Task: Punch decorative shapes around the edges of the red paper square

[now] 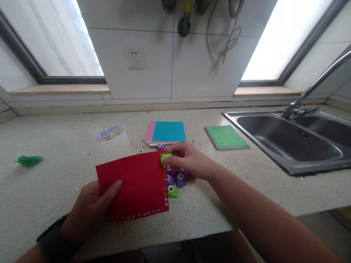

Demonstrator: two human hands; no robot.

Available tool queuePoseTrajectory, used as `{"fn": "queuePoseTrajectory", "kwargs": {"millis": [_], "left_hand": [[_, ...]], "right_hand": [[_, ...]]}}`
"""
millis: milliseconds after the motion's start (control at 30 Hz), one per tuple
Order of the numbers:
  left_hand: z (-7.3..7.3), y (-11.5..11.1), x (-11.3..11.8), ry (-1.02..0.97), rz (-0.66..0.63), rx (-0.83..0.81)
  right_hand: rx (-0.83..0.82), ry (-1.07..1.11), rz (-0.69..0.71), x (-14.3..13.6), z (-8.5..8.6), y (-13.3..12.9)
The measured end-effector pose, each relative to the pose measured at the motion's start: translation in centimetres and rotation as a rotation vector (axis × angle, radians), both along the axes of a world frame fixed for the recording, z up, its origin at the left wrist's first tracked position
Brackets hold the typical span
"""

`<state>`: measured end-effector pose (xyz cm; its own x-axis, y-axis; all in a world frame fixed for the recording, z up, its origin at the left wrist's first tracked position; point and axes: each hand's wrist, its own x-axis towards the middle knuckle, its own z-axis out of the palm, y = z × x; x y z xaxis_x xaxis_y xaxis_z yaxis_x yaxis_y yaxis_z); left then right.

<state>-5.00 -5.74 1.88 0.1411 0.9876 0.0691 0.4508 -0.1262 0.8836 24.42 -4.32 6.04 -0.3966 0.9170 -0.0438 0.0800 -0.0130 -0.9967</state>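
My left hand (95,201) grips a red sheet of paper (132,182) by its left side, thumb on top. A row of small punched shapes runs along the sheet's bottom edge and up its right edge. At the top right corner my right hand (190,159) pinches a green craft paper punch (165,158), which sits over the paper's edge. Behind the sheet's right edge lie several purple punches (180,180) and another green punch (173,191), some of them partly hidden by the paper and my right hand.
Coloured paper sheets (169,131) lie stacked at the back, blue on top. Punched green sheets (227,137) rest near the steel sink (265,135). Paper confetti (111,133) is heaped at the left, and a green crumpled item (29,161) lies farther left.
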Motion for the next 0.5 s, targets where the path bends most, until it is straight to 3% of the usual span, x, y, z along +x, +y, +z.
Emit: {"fn": "queuePoseTrajectory", "kwargs": {"millis": [500], "left_hand": [[-0.50,0.16,-0.32,-0.027,0.024,-0.046]], "right_hand": [[-0.037,-0.043,-0.007,-0.03,0.16,-0.12]]}}
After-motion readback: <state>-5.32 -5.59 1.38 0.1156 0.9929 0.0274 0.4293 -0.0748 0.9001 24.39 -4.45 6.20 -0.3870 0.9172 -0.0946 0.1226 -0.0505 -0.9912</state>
